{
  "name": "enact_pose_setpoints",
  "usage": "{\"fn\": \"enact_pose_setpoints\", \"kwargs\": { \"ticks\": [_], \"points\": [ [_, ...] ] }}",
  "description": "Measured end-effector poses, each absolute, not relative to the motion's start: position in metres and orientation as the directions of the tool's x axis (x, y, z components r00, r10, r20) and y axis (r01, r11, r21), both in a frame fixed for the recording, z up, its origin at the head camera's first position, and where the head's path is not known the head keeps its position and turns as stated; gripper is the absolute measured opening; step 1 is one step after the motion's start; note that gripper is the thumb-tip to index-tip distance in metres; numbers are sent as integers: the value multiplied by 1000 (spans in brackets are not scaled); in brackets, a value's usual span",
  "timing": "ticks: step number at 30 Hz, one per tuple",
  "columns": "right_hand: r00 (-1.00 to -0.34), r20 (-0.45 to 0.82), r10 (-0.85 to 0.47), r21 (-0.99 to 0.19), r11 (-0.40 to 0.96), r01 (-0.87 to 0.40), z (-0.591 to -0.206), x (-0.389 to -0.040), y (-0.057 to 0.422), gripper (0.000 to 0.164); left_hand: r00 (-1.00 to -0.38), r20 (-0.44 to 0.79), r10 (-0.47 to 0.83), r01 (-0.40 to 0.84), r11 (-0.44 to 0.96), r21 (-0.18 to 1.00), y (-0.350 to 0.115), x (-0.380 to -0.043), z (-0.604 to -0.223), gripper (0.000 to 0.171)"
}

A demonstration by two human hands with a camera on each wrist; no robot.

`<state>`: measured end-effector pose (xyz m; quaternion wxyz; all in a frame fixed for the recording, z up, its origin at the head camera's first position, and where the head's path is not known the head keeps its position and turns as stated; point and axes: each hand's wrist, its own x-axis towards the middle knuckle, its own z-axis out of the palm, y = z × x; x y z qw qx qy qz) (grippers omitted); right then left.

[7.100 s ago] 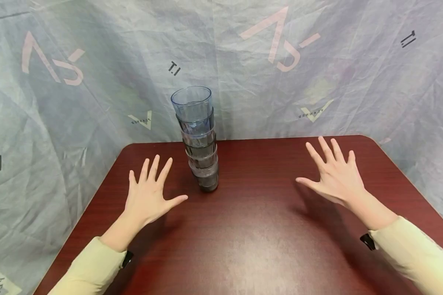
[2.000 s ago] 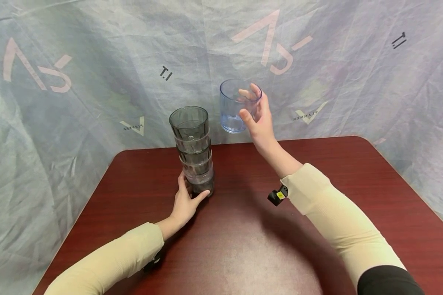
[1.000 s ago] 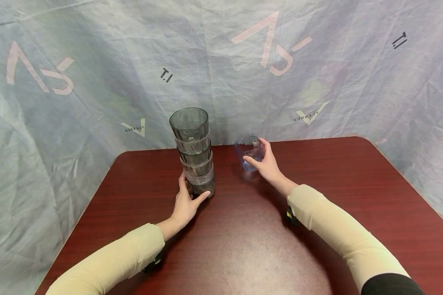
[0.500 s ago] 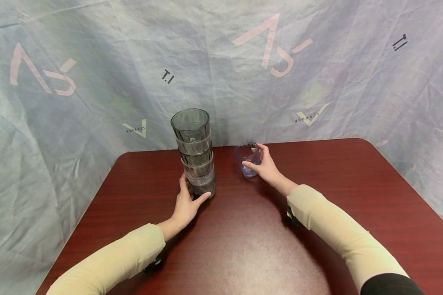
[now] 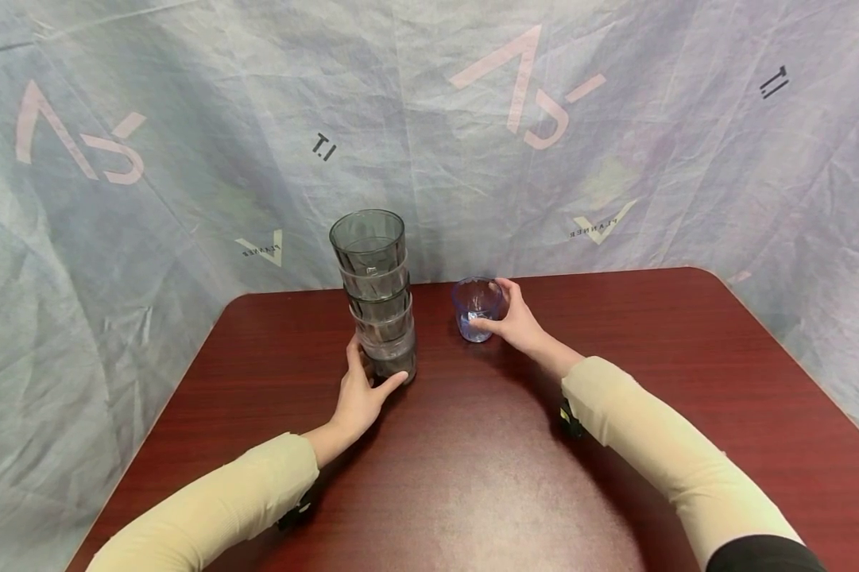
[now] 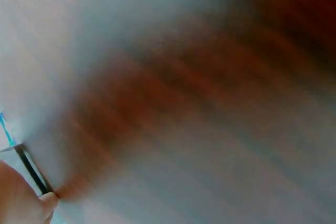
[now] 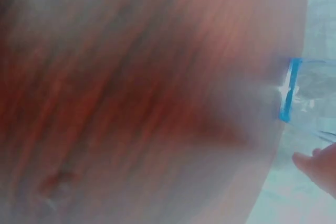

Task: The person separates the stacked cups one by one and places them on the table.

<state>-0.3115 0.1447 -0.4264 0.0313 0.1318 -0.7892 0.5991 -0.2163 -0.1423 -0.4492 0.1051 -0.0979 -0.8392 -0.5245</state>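
Observation:
A tall stack of nested clear and smoke-grey tumblers (image 5: 372, 274) stands on the dark red table in the head view. My left hand (image 5: 357, 397) grips its bottom tumbler, thumb in front and fingers round the far side. In the left wrist view the dark base edge (image 6: 32, 170) of that tumbler shows beside the thumb (image 6: 21, 198). To the right, a single blue-tinted tumbler (image 5: 476, 306) stands upright on the table. My right hand (image 5: 520, 324) is loosely around its right side; the right wrist view shows a gap between the fingertip (image 7: 304, 162) and the blue base (image 7: 290, 90).
The wood-grain table (image 5: 472, 469) has rounded far corners. Grey printed cloth (image 5: 429, 135) hangs close behind its back edge and along both sides. Small dark wrist cameras sit under both cuffs.
My right hand lifted the blue tumbler off the stack top, lowered it to the table on the right, and has just loosened around it. My left hand went from spread to gripping the stack's base.

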Motion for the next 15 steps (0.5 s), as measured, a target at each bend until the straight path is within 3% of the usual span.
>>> {"fn": "enact_pose_setpoints", "kwargs": {
  "ticks": [6,15],
  "points": [
    [-950,277,-143,-920,245,-305,-407,-308,143,89,-961,270,55,266,436,860,-143,-216,-449,93],
    [-914,372,-162,-918,79,-387,-354,-303,134,83,-964,259,57,256,444,859,-143,-216,-449,93]
  ]
}}
